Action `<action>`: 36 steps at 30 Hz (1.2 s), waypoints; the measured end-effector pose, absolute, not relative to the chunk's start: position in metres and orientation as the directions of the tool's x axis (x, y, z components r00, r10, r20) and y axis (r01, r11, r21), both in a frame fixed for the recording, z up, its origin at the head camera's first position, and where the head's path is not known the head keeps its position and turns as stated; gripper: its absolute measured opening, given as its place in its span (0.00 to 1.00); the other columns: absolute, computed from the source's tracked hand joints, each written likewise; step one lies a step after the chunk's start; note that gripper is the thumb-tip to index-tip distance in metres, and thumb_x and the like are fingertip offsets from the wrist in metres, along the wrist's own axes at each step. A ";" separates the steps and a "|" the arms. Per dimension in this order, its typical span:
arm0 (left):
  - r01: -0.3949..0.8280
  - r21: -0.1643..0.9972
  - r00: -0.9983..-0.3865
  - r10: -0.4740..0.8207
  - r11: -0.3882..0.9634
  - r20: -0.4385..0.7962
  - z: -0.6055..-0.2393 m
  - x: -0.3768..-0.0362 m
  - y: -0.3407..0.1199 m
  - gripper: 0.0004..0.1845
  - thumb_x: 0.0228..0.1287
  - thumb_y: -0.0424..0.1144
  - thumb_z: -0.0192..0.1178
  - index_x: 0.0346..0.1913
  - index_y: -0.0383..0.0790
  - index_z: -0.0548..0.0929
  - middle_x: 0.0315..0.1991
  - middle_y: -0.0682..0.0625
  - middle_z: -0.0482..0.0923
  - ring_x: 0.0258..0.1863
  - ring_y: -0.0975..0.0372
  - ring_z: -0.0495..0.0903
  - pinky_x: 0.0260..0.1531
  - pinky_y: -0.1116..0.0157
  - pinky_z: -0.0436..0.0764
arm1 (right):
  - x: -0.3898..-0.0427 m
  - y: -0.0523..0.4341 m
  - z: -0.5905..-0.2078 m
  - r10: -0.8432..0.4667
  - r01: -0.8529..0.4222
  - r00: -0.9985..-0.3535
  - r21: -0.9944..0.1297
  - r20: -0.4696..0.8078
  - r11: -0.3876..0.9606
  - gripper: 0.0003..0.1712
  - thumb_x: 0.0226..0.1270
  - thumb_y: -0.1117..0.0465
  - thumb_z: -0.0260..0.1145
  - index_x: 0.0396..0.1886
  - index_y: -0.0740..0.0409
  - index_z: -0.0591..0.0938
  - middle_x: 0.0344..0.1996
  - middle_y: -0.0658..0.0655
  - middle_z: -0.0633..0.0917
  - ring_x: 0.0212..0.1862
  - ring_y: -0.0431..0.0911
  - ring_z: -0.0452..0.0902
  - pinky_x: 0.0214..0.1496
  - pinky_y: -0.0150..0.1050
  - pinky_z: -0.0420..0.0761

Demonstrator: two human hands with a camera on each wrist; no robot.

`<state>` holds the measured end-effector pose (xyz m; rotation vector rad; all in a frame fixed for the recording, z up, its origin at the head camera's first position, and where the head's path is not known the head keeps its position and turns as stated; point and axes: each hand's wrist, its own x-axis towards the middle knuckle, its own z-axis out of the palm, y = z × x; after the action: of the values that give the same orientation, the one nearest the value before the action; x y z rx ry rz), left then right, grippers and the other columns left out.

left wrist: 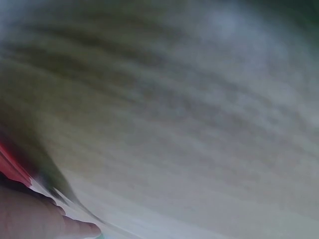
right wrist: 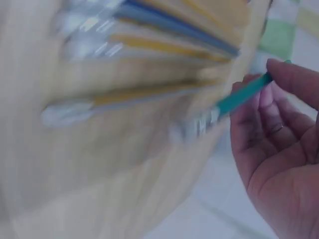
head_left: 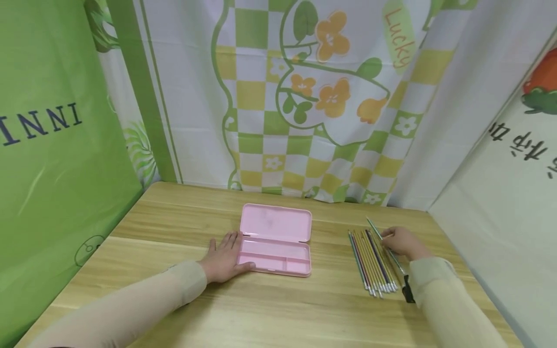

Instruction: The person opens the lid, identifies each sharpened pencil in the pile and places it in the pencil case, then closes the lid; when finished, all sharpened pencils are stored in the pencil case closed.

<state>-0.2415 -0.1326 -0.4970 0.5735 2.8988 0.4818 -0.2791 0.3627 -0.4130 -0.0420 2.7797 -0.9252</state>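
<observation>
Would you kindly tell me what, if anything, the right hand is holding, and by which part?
The right hand pinches a green pencil by its shaft, clear of the eraser end.

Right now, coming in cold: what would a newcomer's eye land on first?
Probably the open pink pencil case mid-table, with the left hand spread at its left edge. Next, the row of pencils to its right, where the right hand's fingers pinch a green pencil. Behind them hangs a green-and-yellow checked curtain, "Lucky" printed near its upper right.

1 case [head_left: 276,223], over 6 pencils [head_left: 374,263]
</observation>
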 end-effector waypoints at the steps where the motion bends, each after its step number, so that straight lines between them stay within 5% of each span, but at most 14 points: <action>1: 0.346 0.339 -0.916 0.392 0.875 -0.079 -0.497 -0.241 -0.133 0.57 0.72 0.71 0.50 0.81 0.27 0.45 0.81 0.30 0.43 0.81 0.40 0.41 0.70 0.28 0.39 | -0.280 0.355 -0.408 -0.112 0.031 -0.975 -0.617 -0.191 0.786 0.18 0.72 0.68 0.61 0.51 0.84 0.75 0.39 0.68 0.83 0.38 0.50 0.80 0.39 0.41 0.83; 11: 0.328 0.341 -0.925 0.374 0.881 -0.076 -0.489 -0.237 -0.131 0.57 0.71 0.70 0.53 0.81 0.26 0.49 0.81 0.30 0.46 0.80 0.40 0.43 0.70 0.29 0.40 | -0.291 0.269 -0.384 -0.332 -0.069 -0.928 -0.799 -0.167 0.597 0.21 0.78 0.68 0.59 0.61 0.82 0.74 0.54 0.76 0.80 0.49 0.52 0.82 0.52 0.46 0.84; 18: 0.339 0.340 -0.928 0.371 0.877 -0.032 -0.488 -0.237 -0.130 0.59 0.68 0.71 0.56 0.79 0.23 0.52 0.80 0.29 0.49 0.80 0.39 0.46 0.71 0.30 0.43 | -0.300 0.217 -0.377 -0.440 -0.112 -0.885 -0.845 -0.155 0.524 0.20 0.79 0.69 0.59 0.61 0.82 0.75 0.48 0.69 0.84 0.46 0.48 0.83 0.52 0.45 0.84; 22: 0.344 0.328 -0.926 0.377 0.880 -0.040 -0.490 -0.239 -0.131 0.58 0.69 0.71 0.55 0.80 0.23 0.50 0.80 0.29 0.47 0.80 0.39 0.45 0.71 0.30 0.42 | -0.303 0.193 -0.379 -0.474 -0.094 -0.861 -0.861 -0.182 0.500 0.17 0.79 0.69 0.59 0.58 0.80 0.76 0.49 0.72 0.83 0.50 0.56 0.83 0.53 0.46 0.84; 30: 0.339 0.317 -0.926 0.373 0.886 -0.052 -0.496 -0.241 -0.132 0.59 0.70 0.73 0.51 0.81 0.26 0.47 0.81 0.30 0.45 0.81 0.41 0.42 0.72 0.31 0.40 | -0.309 0.151 -0.393 -0.524 -0.149 -0.816 -0.789 -0.242 0.596 0.12 0.77 0.68 0.61 0.53 0.72 0.81 0.42 0.62 0.86 0.41 0.45 0.80 0.47 0.40 0.82; 36: 0.324 0.329 -0.930 0.362 0.887 -0.061 -0.495 -0.241 -0.130 0.59 0.70 0.72 0.52 0.81 0.25 0.47 0.81 0.30 0.45 0.81 0.41 0.43 0.72 0.31 0.40 | -0.309 0.126 -0.407 -0.571 -0.349 -0.794 -0.613 -0.208 0.709 0.07 0.72 0.67 0.67 0.46 0.63 0.87 0.39 0.52 0.88 0.40 0.41 0.79 0.50 0.41 0.80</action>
<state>-0.2408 -0.1299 -0.4951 0.5356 2.9337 0.4809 -0.3085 0.1256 -0.4070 -0.7136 2.5320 -0.7960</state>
